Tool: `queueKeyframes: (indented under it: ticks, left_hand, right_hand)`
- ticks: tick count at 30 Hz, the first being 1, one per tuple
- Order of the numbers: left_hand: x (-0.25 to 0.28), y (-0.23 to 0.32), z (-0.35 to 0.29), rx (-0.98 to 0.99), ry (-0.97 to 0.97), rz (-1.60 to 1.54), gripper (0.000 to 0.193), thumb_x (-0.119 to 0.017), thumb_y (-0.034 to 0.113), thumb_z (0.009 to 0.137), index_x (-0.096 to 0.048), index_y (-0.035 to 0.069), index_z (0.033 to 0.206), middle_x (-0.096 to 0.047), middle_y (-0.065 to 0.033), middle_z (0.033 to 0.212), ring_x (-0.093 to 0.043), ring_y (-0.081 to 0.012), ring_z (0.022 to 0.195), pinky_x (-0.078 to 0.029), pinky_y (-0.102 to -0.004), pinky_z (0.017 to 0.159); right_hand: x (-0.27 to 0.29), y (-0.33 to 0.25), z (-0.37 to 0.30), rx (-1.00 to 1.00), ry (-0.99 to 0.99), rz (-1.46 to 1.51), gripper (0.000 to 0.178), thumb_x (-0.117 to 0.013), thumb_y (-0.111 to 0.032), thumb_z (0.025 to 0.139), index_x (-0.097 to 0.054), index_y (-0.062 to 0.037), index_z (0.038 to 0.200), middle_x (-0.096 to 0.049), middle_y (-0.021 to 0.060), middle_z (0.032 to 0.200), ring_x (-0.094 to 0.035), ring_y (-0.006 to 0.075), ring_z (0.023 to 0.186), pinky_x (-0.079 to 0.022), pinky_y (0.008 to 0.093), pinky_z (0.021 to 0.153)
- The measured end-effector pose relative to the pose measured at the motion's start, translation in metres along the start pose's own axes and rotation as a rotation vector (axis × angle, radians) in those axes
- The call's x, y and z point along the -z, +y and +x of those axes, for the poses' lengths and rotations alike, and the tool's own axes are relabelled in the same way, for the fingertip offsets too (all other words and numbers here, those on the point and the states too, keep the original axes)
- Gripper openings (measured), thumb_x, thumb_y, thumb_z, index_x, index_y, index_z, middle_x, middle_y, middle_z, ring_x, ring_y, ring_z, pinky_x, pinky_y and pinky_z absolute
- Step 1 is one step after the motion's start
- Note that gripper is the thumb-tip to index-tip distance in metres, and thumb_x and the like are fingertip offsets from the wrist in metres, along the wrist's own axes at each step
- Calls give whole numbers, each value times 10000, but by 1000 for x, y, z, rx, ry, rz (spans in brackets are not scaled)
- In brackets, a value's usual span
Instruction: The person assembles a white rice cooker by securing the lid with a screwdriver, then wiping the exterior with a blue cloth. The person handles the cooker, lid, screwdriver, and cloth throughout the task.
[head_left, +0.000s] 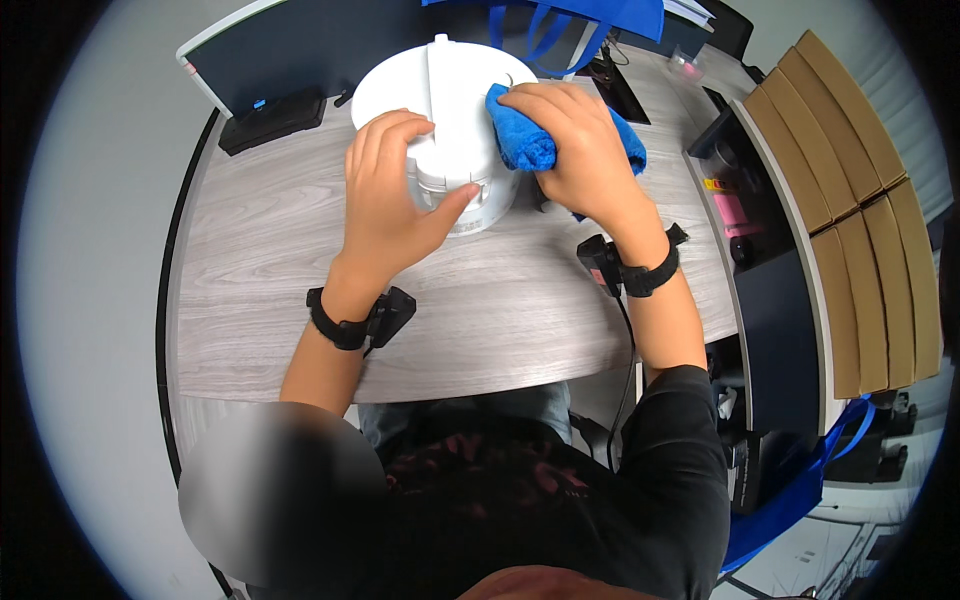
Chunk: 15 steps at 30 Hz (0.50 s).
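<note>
A white round lidded container (465, 120) stands at the far middle of the desk, with a raised band running over its lid. My left hand (388, 195) grips its near left side. The fingers curl on the lid beside the band, and the thumb presses by the front catch. In my right hand (590, 150) is a bunched blue cloth (525, 140), held against the right part of the lid. One end of the cloth hangs out past the far side of that hand. The container's right side is partly hidden by the cloth and hand.
A dark divider panel (330, 50) rises behind the desk (260, 270), with a black case (272, 122) at its foot. A blue bag (590, 15) hangs over the back. To the right are an open shelf (735, 215) and brown cardboard boxes (860, 200). A cable (625, 380) trails from my right wrist strap.
</note>
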<state>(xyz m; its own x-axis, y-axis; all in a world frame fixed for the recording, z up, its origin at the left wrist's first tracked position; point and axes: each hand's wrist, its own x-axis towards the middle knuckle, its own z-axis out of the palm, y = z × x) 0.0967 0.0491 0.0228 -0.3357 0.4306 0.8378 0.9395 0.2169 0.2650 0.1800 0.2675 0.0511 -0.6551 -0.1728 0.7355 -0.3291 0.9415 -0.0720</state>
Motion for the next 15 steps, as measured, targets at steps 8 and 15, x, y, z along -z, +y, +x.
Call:
queueKeyframes:
  ticks: [8, 15]
  left_hand:
    - [-21, -11, -3, 78, -45, 131, 958, -966, 412, 559, -512, 28, 1311, -586, -158, 1283, -500, -316, 1255, -265, -532, 1110]
    - [-25, -14, -3, 76, -66, 153, 1002, -963, 457, 525, -534, 90, 1353, -602, -122, 1279, -469, -285, 1272, -231, -485, 1110]
  right_hand:
    - [10, -15, 14, 16, -181, -42, 566, -762, 63, 593, -703, -156, 1111, -715, 5, 1130, -603, 281, 1076, -444, 421, 917]
    - [12, -16, 26, 76, -268, -41, 509, -776, 40, 583, -712, -160, 1047, -736, -8, 1033, -607, 252, 1012, -431, 393, 850]
